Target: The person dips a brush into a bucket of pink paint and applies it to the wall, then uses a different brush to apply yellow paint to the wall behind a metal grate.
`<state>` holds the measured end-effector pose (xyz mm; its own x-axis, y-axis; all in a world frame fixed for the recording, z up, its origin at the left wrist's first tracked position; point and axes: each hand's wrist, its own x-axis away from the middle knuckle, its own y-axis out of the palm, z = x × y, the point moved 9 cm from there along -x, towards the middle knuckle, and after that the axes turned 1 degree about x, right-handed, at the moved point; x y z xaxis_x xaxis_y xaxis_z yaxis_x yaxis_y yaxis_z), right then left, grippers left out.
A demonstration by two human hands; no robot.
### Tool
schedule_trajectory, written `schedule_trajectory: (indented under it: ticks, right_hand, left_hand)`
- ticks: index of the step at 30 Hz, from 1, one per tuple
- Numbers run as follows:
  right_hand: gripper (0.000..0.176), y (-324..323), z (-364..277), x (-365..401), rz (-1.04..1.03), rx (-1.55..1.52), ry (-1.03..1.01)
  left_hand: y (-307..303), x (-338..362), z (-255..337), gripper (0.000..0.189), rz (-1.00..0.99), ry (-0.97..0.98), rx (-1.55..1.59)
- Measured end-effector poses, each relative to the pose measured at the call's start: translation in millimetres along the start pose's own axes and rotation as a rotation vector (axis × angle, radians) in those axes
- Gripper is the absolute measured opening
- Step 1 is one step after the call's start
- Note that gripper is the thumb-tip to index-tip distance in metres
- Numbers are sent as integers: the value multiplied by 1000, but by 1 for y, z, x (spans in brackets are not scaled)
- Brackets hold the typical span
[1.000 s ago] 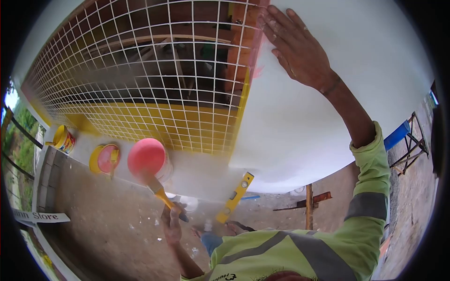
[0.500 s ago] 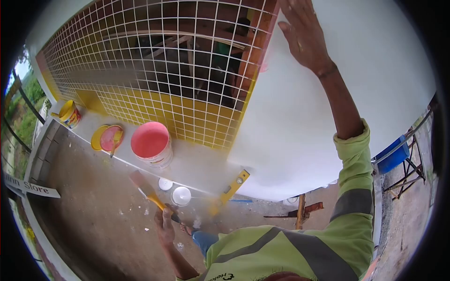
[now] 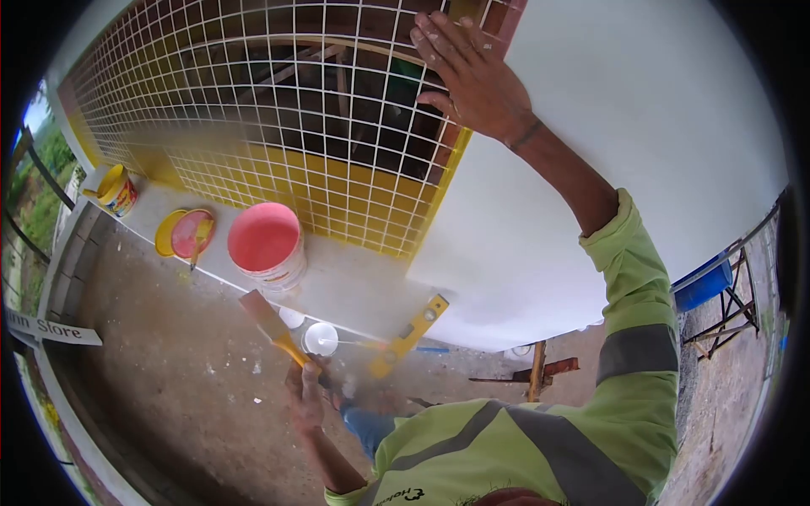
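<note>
Starting at the far left with a small yellow bucket (image 3: 116,192), standing on the pale ledge (image 3: 363,282). Continuing along the ledge to a pink-coated disc (image 3: 186,242), overlapping a yellow disc (image 3: 165,234) and bearing a smaller yellow brush (image 3: 200,239), with handle jutting past the ledge's front edge. Coming next to a large pink-lined bucket (image 3: 266,240), standing upright and showing pink all around the inner wall. Gripping the wide paintbrush (image 3: 274,329) in the left hand (image 3: 308,401) in front of the ledge, wrapping fingers and thumb round the handle, pointing the pink-stained bristles up and leftward, below the pink-lined bucket in the view and seemingly touching nothing. Showing two white tubs (image 3: 321,339) just right of the bristles, then a yellow spirit level (image 3: 422,320), slanting near the ledge and blurring toward the lower end. Splaying the right hand (image 3: 472,80) higher up over the white wire mesh (image 3: 278,101) near the right edge, holding nothing and apparently resting against the wires. Ending rightward with the smooth white wall (image 3: 574,202) and, well apart, a blue drum (image 3: 704,291). Judging by the stained bristles and the pink strip (image 3: 510,25) along the mesh's edge, seemingly working at a between-strokes stage. Calling next, on that reading, for either dipping the bristles or raising them to the pink strip, while minding drips on the white wall.
</note>
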<state>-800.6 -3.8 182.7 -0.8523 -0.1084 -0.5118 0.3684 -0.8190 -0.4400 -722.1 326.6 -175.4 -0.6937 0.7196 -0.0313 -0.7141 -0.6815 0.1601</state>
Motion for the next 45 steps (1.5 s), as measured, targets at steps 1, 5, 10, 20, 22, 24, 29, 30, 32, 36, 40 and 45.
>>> schedule_trajectory:
  ticks: [1,5,10,20,22,24,29,30,32,36,40,45]
  right_hand:
    - [83,14,-13,4,-155,152,-41]
    - [77,34,-98,42,-113,-370,-245]
    - [80,-55,-181,60,13,-998,-180]
    - [48,-53,9,179,944,-1983,1230]
    - [48,-48,10,194,981,-2083,1271]
    - [49,-29,-12,201,1013,-2325,1198]
    - [53,-33,-70,176,1039,-2854,971]
    - [53,-33,-80,168,1033,-2903,983]
    - [56,-36,-99,156,1016,-2999,1013]
    - [56,-17,-128,150,934,-3029,933]
    - [41,-7,-182,141,735,-2280,1266]
    - [48,-21,-213,121,323,-1595,1155]
  left_hand:
    - [-2,1,3,40,13,25,8]
    - [-9,19,21,39,59,11,-32]
    - [-35,39,12,39,147,33,-31]
    - [-58,59,29,48,144,86,-111]
    - [-49,56,39,49,131,88,-128]
    - [-33,45,48,49,116,82,-158]
    - [41,6,92,40,-20,139,-32]
    - [55,-1,105,40,-47,211,1]
    - [80,-6,133,41,-53,282,30]
    - [110,-14,159,42,-55,318,73]
    - [162,-30,160,43,-61,345,131]
    - [170,-54,153,41,-2,378,194]
